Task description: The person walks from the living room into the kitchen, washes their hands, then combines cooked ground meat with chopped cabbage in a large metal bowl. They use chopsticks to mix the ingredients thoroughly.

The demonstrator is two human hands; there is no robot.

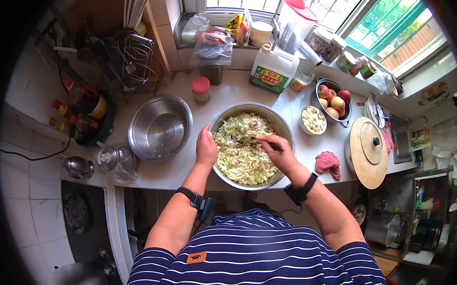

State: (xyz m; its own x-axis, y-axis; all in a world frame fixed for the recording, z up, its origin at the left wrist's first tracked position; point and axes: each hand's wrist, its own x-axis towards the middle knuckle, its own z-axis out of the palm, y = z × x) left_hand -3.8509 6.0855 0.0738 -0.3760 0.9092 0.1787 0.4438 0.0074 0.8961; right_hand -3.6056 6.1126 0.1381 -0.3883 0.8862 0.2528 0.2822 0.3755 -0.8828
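A large stainless-steel bowl (285,132) stands near the counter's front edge, filled with chopped pale-green cabbage-like filling (244,162). My left hand (206,147) holds the bowl's left side, its thumb at the rim. Over the filling, my right hand (280,153) grips a utensil with a dark handle (276,147). The utensil's far end is blurred and lies in the filling, so its kind cannot be told. To the left sits a second, wide steel basin (159,126) with wet-looking traces inside.
Right of the bowl are a bowl of peeled garlic cloves (313,120), a pot of apples (333,101), a crumpled pink cloth (327,165) and a lidded pot (366,148). Behind stand a red-lidded jar (201,89) and a plastic jug (274,70). A glass kettle (116,160) is left.
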